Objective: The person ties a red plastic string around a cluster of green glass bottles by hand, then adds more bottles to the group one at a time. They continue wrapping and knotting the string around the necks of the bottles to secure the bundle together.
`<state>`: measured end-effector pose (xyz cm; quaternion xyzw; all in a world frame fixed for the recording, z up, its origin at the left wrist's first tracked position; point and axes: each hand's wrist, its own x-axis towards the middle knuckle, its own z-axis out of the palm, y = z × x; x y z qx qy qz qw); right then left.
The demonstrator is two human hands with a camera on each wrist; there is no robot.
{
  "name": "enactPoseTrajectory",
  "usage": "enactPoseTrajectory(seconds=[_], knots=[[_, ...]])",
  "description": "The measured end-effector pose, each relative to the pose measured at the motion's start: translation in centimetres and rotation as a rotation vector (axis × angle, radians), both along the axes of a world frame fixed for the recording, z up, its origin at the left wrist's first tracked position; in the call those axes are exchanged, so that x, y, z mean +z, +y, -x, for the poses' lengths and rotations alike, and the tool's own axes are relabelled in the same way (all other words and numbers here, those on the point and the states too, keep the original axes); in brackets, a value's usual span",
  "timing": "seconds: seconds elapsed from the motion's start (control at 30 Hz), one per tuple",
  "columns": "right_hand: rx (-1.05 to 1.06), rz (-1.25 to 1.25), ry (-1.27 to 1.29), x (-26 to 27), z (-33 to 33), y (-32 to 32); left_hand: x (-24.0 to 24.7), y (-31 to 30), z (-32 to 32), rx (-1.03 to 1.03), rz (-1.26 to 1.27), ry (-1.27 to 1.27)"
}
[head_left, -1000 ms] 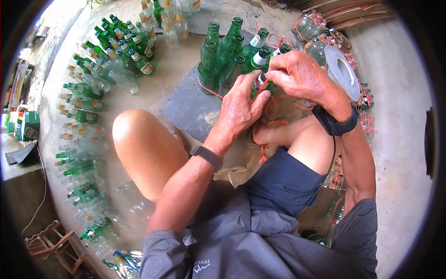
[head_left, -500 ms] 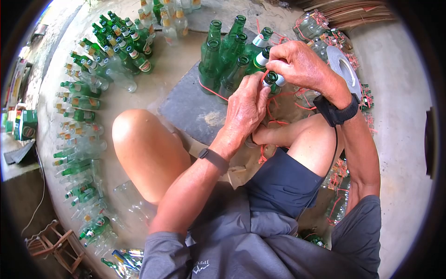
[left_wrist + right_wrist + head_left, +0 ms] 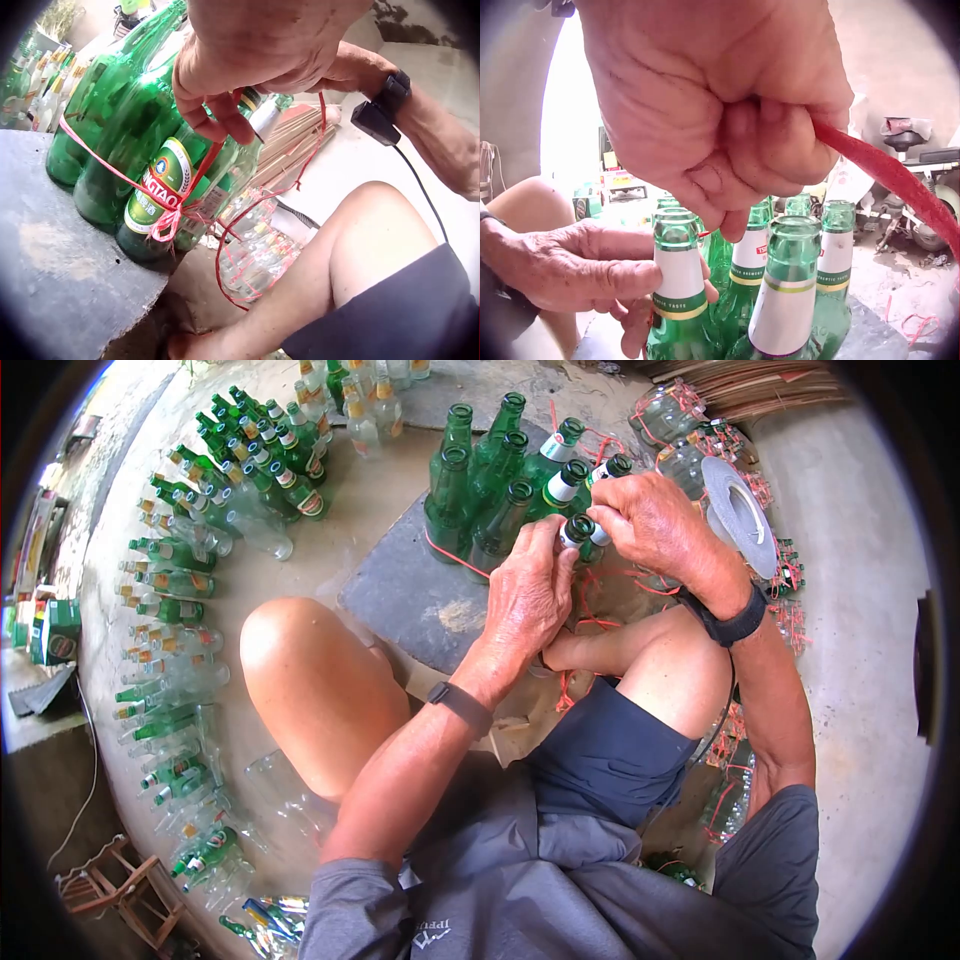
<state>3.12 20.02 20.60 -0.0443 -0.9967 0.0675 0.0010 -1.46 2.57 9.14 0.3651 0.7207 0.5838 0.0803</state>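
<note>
Green bottles (image 3: 447,495) stand grouped on a grey slab (image 3: 405,585), with red strip (image 3: 120,172) around their lower bodies. In the left wrist view the strip is knotted (image 3: 166,223) in front of a labelled bottle (image 3: 154,191). My left hand (image 3: 525,595) is beside the nearest bottle neck (image 3: 679,277), its curled fingers (image 3: 225,124) pinching the strip that rises from the knot. Above the necks, my right hand (image 3: 727,105) grips red strip (image 3: 889,169), a length trailing from the fist. Where the strip passes between the hands is mostly hidden.
Many bottles (image 3: 180,580) stand along the left and back left. Bundles with red strip (image 3: 665,415) are on the right, near a grey round reel (image 3: 740,520). My bent knees (image 3: 300,660) flank the slab's near side.
Over the last second my left hand has shifted slightly right, closer to the nearest bottle neck. My right hand rose, then came down and right, uncovering the bottle tops behind it.
</note>
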Motion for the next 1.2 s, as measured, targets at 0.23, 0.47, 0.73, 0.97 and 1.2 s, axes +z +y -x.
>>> enactPoseTrajectory(seconds=[0.23, 0.47, 0.73, 0.97, 1.2], knots=[[-0.052, 0.025, 0.009, -0.5, -1.9, -1.5, 0.1, -0.1, -0.1, 0.002, 0.008, 0.018], [-0.035, -0.019, 0.023, -1.3, -3.6, -2.4, 0.2, -0.2, -0.1, 0.007, 0.004, 0.008], [0.003, -0.093, 0.103, -1.6, -5.0, -4.4, 0.1, -0.3, -0.2, 0.028, -0.004, 0.035], [0.01, -0.141, 0.084, -0.9, -5.2, -5.8, 0.3, -0.7, -0.3, 0.067, 0.006, 0.088], [0.047, -0.085, 0.081, 0.7, -4.9, -6.5, 1.9, -2.0, -1.3, 0.098, -0.069, 0.175]])
